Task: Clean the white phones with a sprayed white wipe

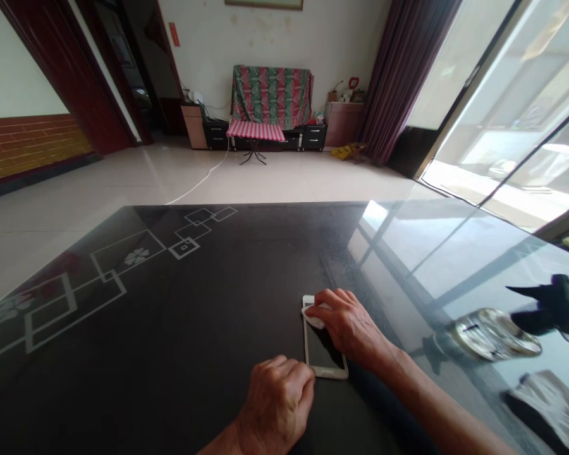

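Note:
A white-framed tablet with a dark screen lies flat on the glossy black table. My right hand is closed around a small white cloth, pressed to the upper part of the screen. Most of the cloth is hidden under the fingers; whether it is fabric or tissue I cannot tell. At the tablet's lower left corner, my left hand is closed, with curled fingers gripping the edge. The fingertips of this hand are out of sight.
On the right, a clear spray bottle with a black head appears on the table. A crumpled grey-white cloth lies nearer me. Beyond the table's far edge are a stool with a checked cover, a cloth-draped object and low cabinets.

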Action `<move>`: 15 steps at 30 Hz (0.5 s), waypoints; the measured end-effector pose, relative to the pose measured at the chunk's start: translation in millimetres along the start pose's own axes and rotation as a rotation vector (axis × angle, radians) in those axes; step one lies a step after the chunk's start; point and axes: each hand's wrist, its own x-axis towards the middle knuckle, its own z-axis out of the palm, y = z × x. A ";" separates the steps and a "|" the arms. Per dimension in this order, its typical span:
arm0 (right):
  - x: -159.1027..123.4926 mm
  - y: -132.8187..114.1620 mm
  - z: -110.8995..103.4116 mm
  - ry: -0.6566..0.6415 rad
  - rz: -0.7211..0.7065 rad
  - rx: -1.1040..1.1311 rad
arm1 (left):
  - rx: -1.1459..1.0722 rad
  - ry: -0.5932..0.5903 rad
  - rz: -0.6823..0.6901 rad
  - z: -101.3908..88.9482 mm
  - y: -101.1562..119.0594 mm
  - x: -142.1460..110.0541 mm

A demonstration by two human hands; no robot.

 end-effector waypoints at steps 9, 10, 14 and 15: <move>15.2 8.9 4.7 0.027 0.035 -0.039 | -0.006 0.024 0.028 -2.4 2.6 2.3; 16.0 8.1 4.9 0.028 0.043 -0.044 | -0.006 0.023 0.028 -3.1 2.9 2.6; 16.4 8.5 4.0 0.035 0.057 -0.049 | 0.000 0.012 0.025 -4.4 2.7 3.5; 15.3 10.1 3.5 0.037 0.060 -0.047 | -0.001 0.013 0.026 -4.2 2.3 3.7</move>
